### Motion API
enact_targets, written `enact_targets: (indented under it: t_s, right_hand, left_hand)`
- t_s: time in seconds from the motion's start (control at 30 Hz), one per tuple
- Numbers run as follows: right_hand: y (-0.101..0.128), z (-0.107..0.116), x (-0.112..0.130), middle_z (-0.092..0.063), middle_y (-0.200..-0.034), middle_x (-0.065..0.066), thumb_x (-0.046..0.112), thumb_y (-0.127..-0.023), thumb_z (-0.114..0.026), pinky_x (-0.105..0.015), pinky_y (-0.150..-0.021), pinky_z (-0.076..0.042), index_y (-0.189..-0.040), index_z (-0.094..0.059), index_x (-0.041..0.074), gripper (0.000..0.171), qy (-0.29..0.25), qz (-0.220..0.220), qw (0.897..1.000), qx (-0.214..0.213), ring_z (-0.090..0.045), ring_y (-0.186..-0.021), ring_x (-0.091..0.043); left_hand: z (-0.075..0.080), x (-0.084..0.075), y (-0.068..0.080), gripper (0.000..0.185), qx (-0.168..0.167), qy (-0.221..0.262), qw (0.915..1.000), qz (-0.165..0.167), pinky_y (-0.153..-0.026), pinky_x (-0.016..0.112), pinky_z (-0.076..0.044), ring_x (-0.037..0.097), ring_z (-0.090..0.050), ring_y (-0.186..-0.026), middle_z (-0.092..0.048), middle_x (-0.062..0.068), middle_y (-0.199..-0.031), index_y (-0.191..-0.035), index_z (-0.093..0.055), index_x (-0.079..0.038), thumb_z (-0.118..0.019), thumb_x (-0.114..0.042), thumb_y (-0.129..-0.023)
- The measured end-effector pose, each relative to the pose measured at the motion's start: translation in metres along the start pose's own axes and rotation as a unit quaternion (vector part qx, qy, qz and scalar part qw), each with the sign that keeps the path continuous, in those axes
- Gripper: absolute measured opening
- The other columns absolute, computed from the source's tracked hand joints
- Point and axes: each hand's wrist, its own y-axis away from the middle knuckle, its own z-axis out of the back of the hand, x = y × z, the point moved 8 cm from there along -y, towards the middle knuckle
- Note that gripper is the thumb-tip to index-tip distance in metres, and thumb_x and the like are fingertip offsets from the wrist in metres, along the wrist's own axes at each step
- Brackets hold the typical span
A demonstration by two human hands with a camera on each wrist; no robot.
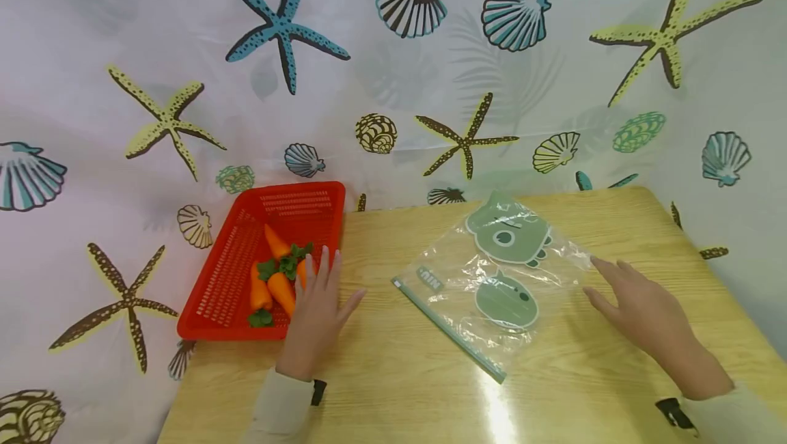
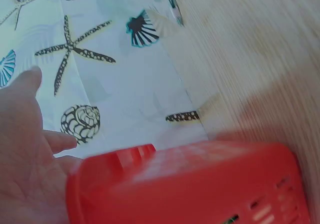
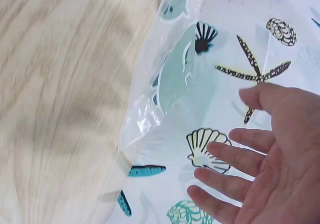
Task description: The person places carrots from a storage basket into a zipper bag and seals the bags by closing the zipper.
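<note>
A red plastic basket [image 1: 233,280] sits at the table's left edge with several orange toy carrots [image 1: 274,273] in it. My left hand [image 1: 318,300] lies flat with straight fingers over the basket's near right corner, beside the carrots; the left wrist view shows the basket's rim [image 2: 190,179] close under the palm [image 2: 22,149]. A clear zip bag [image 1: 492,280] printed with green cartoon shapes lies at the table's middle. My right hand [image 1: 633,304] is spread open at the bag's right edge, fingertips at the plastic. The right wrist view shows the bag [image 3: 170,78] and the open fingers [image 3: 235,174].
The wooden table [image 1: 393,389] stands against a white curtain [image 1: 393,68] printed with starfish and shells, which hangs behind and to both sides. Bare wood lies in front of the bag and between my two hands.
</note>
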Motion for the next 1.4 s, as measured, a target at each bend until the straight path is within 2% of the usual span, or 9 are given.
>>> enact_targets:
  t_s: [0.23, 0.57, 0.67, 0.77, 0.83, 1.0, 1.07, 1.17, 1.4]
  right_hand:
    - [-0.006, -0.007, 0.031, -0.061, -0.111, -0.023, 0.024, -0.090, -0.060, -0.056, -0.076, -0.046, -0.120, -0.058, 0.002, 0.037, -0.027, 0.033, 0.999, -0.030, -0.057, -0.100, -0.042]
    - [-0.014, -0.028, 0.063, -0.064, -0.111, -0.014, 0.023, -0.090, -0.060, -0.051, -0.079, -0.048, -0.114, -0.064, 0.006, 0.029, -0.048, 0.063, 0.997, -0.010, -0.059, -0.102, -0.035]
    - [-0.015, -0.034, 0.070, -0.064, -0.111, -0.013, 0.022, -0.089, -0.061, -0.051, -0.081, -0.048, -0.113, -0.064, 0.006, 0.029, -0.060, 0.069, 0.996, -0.007, -0.059, -0.103, -0.034]
    - [-0.017, -0.042, 0.079, -0.064, -0.111, -0.013, 0.021, -0.088, -0.063, -0.049, -0.082, -0.048, -0.110, -0.065, 0.005, 0.027, -0.072, 0.077, 0.994, -0.007, -0.059, -0.104, -0.033]
    - [-0.017, -0.046, 0.085, -0.064, -0.110, -0.013, 0.020, -0.087, -0.063, -0.047, -0.080, -0.050, -0.109, -0.065, 0.005, 0.027, -0.077, 0.082, 0.994, -0.006, -0.059, -0.103, -0.032]
    - [-0.019, -0.055, 0.100, -0.065, -0.109, -0.010, 0.021, -0.086, -0.065, -0.043, -0.076, -0.052, -0.109, -0.066, 0.008, 0.026, -0.085, 0.094, 0.992, -0.006, -0.060, -0.101, -0.029]
    - [-0.020, -0.057, 0.105, -0.065, -0.107, -0.009, 0.021, -0.086, -0.066, -0.042, -0.076, -0.052, -0.109, -0.066, 0.009, 0.026, -0.087, 0.098, 0.991, -0.006, -0.060, -0.100, -0.028]
    - [-0.022, -0.060, 0.111, -0.066, -0.106, -0.007, 0.020, -0.085, -0.066, -0.042, -0.077, -0.051, -0.108, -0.067, 0.010, 0.025, -0.096, 0.099, 0.990, -0.007, -0.060, -0.099, -0.027]
    - [-0.023, -0.072, 0.128, -0.065, -0.108, -0.007, 0.020, -0.085, -0.067, -0.042, -0.079, -0.051, -0.107, -0.066, 0.011, 0.024, -0.119, 0.096, 0.988, -0.001, -0.060, -0.102, -0.027]
  left_hand:
    - [0.005, -0.017, -0.001, 0.068, -0.031, 0.046, 0.9981, -0.026, -0.104, 0.049, -0.029, 0.029, -0.013, -0.139, -0.016, 0.016, -0.152, -0.146, -0.022, -0.002, -0.051, -0.036, -0.095]
    - [0.010, -0.045, 0.001, 0.049, -0.101, 0.072, 0.9893, -0.077, -0.097, 0.044, -0.040, 0.028, -0.041, -0.127, -0.040, 0.017, -0.141, -0.134, -0.046, 0.001, -0.059, -0.016, -0.090]
    - [0.004, -0.053, 0.002, 0.047, -0.093, 0.095, 0.9871, -0.088, -0.096, 0.043, -0.041, 0.027, -0.044, -0.124, -0.044, 0.014, -0.138, -0.133, -0.048, 0.000, -0.059, -0.014, -0.089]
    - [-0.007, -0.055, 0.005, 0.045, -0.060, 0.143, 0.9860, -0.060, -0.096, 0.039, -0.041, 0.023, -0.046, -0.123, -0.047, 0.009, -0.137, -0.133, -0.049, -0.004, -0.057, -0.017, -0.091]
    - [-0.014, -0.054, 0.008, 0.043, -0.037, 0.185, 0.9816, -0.030, -0.091, 0.036, -0.046, 0.022, -0.060, -0.103, -0.050, 0.006, -0.134, -0.133, -0.050, -0.007, -0.056, -0.019, -0.093]
    - [-0.034, -0.051, 0.012, 0.037, 0.004, 0.291, 0.9554, 0.047, -0.081, 0.034, -0.051, 0.019, -0.061, -0.086, -0.057, 0.006, -0.126, -0.130, -0.054, -0.010, -0.053, -0.021, -0.095]
    - [-0.041, -0.052, 0.014, 0.035, 0.010, 0.335, 0.9396, 0.071, -0.084, 0.033, -0.050, 0.018, -0.059, -0.102, -0.058, 0.006, -0.124, -0.128, -0.055, -0.009, -0.052, -0.019, -0.095]
    - [-0.049, -0.055, 0.017, 0.034, 0.018, 0.391, 0.9153, 0.096, -0.083, 0.032, -0.050, 0.019, -0.059, -0.103, -0.058, 0.008, -0.124, -0.127, -0.055, -0.008, -0.051, -0.018, -0.095]
    - [-0.071, -0.059, 0.024, 0.036, 0.044, 0.455, 0.8795, 0.133, -0.091, 0.043, -0.046, 0.026, -0.055, -0.111, -0.055, 0.018, -0.124, -0.130, -0.051, -0.003, -0.048, -0.020, -0.097]
